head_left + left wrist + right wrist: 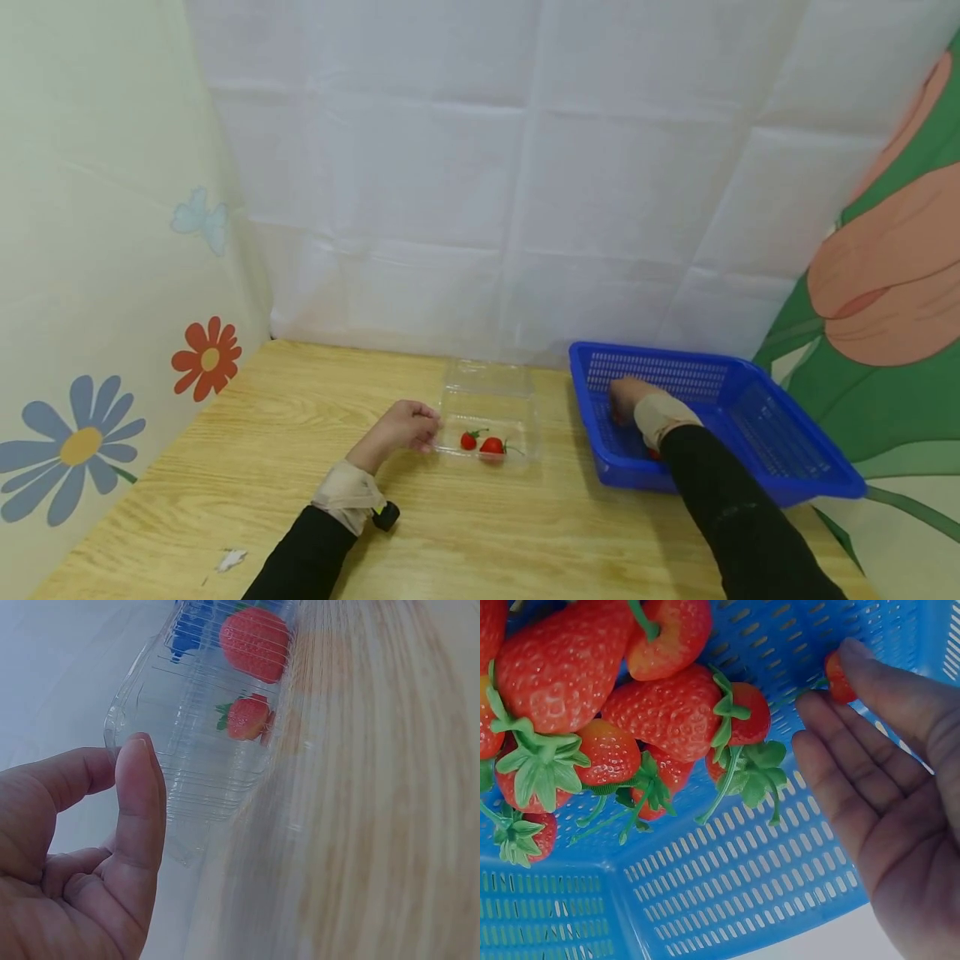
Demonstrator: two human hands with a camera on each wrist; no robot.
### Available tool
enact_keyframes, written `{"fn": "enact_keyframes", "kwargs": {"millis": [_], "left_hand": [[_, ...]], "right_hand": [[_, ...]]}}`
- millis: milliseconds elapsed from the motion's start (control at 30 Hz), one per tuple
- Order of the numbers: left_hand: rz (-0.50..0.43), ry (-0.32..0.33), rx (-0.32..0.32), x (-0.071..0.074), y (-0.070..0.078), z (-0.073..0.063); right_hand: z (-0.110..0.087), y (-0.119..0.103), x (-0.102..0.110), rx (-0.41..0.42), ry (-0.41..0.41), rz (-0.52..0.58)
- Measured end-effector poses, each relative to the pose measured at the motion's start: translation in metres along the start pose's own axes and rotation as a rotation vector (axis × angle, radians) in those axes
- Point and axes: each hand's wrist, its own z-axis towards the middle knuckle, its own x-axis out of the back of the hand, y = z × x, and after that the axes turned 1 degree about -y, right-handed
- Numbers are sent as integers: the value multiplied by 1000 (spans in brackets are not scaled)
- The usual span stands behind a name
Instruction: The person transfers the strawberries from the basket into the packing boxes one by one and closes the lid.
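My left hand [408, 427] pinches the left rim of a clear plastic box [459, 425] between thumb and forefinger. Two red strawberries lie inside; the smaller strawberry [247, 718] is nearer this hand than the bigger strawberry [256, 645]. Behind the box its clear lid [491, 379] is folded back. My right hand [900, 765] is down in a blue plastic basket [735, 877], its thumb and fingers holding a small red fruit [841, 678] with a thin green stem. Next to it are heaped strawberries [664, 712] and rounder red fruits [609, 754]; in the head view my arm hides most of them.
Both box and basket stand on a wood-grain table [465, 542], the basket to the right. A white sheet [480, 183] hangs along the back edge. Flower-printed walls [82, 333] flank the table. A small white patch [231, 560] marks the front left of the tabletop.
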Motion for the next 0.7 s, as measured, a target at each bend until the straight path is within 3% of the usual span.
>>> {"fn": "enact_keyframes", "kwargs": {"millis": [167, 400, 600, 700], "left_hand": [[-1, -6, -2, 1, 0, 0], [0, -11, -7, 1, 0, 0], [-3, -2, 3, -1, 1, -1], [-7, -6, 2, 0, 1, -1]], "right_hand": [[-3, -1, -2, 37, 40, -25], [-16, -1, 5, -8, 38, 113], [-17, 1, 22, 72, 38, 11], [-20, 2, 32, 69, 42, 45]]}}
